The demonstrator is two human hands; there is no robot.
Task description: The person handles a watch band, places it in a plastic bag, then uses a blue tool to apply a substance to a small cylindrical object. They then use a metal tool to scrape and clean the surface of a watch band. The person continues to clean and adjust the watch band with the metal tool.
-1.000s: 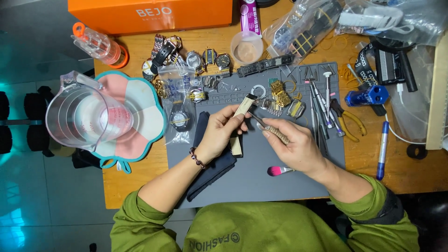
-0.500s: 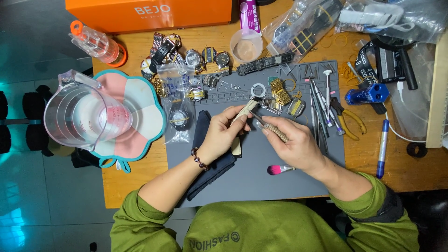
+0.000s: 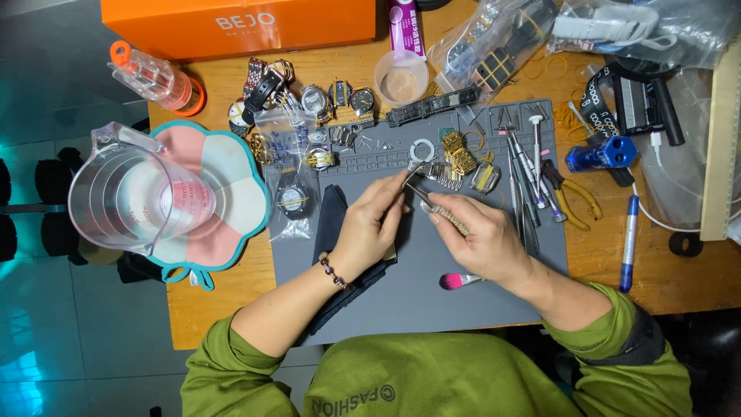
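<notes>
A wooden counter (image 3: 231,309) carries the whole spread, and on it lies a grey work mat (image 3: 432,293) where both hands meet. At the far edge sits an orange box (image 3: 239,27), and to the left a clear measuring jug (image 3: 131,201) stands on a flower-shaped coaster (image 3: 224,232) with a teal rim. A dark cloth (image 3: 333,224) lies on the mat under the left forearm. Clear plastic bags (image 3: 494,38) with watch parts rest at the upper right, and a cluster of watches (image 3: 324,100) sits along the mat's top edge beside a small plastic cup (image 3: 400,77). Right of the mat lie blue-bodied tools (image 3: 600,153), a blue pen (image 3: 628,243) and yellow-handled pliers (image 3: 571,202). A pink brush (image 3: 459,280) lies on the mat just below the right hand. The left hand (image 3: 370,232) is closed, its fingertips pinching the end of a metal watch band (image 3: 436,174) near the mat's upper middle — the band stretches away from the fingers toward a gold watch bracelet (image 3: 459,158) lying just beside it. The right hand (image 3: 482,239) is clamped on a slim knurled tool (image 3: 444,212), whose tip meets the band right at the left fingertips. A white ring (image 3: 422,149) rests just above that spot.
</notes>
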